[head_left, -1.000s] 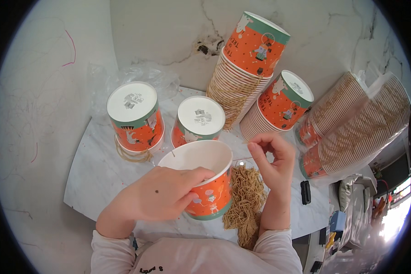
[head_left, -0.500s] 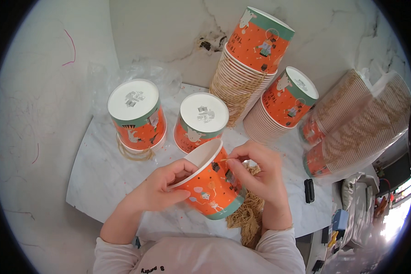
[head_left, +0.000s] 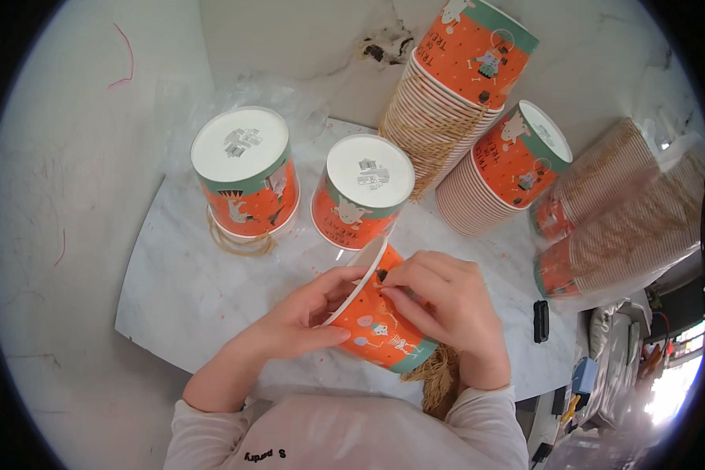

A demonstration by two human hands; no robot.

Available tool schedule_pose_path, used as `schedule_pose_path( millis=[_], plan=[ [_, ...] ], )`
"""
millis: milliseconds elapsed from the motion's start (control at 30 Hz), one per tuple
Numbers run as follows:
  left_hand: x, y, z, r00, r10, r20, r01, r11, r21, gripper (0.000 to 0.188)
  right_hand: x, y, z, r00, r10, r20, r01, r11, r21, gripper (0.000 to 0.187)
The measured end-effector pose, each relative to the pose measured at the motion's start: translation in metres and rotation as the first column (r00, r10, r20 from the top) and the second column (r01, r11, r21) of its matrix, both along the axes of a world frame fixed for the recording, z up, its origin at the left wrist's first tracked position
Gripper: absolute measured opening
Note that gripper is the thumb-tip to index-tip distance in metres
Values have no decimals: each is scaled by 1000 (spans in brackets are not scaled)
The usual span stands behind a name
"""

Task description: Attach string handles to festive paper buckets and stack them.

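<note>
An orange paper bucket (head_left: 368,338) with a white rim and green base band lies tilted between my hands, its mouth toward the upper left. My left hand (head_left: 305,312) grips its rim, thumb on the printed wall and fingers inside. Against the outer wall below the rim, my right hand (head_left: 450,301) pinches a short end of tan cord (head_left: 379,286) between thumb and forefinger. Whether the cord passes through the wall I cannot tell. A tangled bundle of the same cord (head_left: 440,377) lies beneath the bucket and right wrist, partly hidden.
Two upside-down buckets (head_left: 243,145) (head_left: 370,172) stand beyond my hands, cord loops under the left one. Behind them rise a tall cord-draped stack (head_left: 439,110) and a shorter stack (head_left: 478,188). Bagged stacks (head_left: 634,227) lie at the right, near a black clip-like object (head_left: 540,321).
The bucket has turned in my hands, so its skeleton print sits farther right. Both hands have shifted a little to the right. The right fingers still pinch the cord at the wall.
</note>
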State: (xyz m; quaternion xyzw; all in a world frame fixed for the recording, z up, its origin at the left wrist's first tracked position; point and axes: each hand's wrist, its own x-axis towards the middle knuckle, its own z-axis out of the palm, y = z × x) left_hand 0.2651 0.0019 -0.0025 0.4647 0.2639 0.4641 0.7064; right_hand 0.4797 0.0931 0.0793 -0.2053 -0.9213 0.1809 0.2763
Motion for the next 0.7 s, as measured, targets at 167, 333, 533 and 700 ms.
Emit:
schedule_pose_path(
  millis=[167, 333, 533, 700],
  plan=[
    [8, 0, 2, 998, 46, 40, -41, 992, -119, 69, 4, 3, -2, 1000, 3, 9, -3, 1000, -7, 15],
    [11, 0, -3, 996, 51, 77, -43, 994, -105, 65, 7, 3, -1, 1000, -10, 27, 10, 1000, -3, 16],
    [12, 1, -5, 995, 61, 75, -56, 996, -73, 66, 5, 2, -2, 1000, -3, 21, 2, 1000, 23, 16],
    [11, 2, -8, 995, 52, 87, -47, 997, -60, 67, 5, 2, -1, 999, -6, 35, 5, 999, 42, 17]
  ],
)
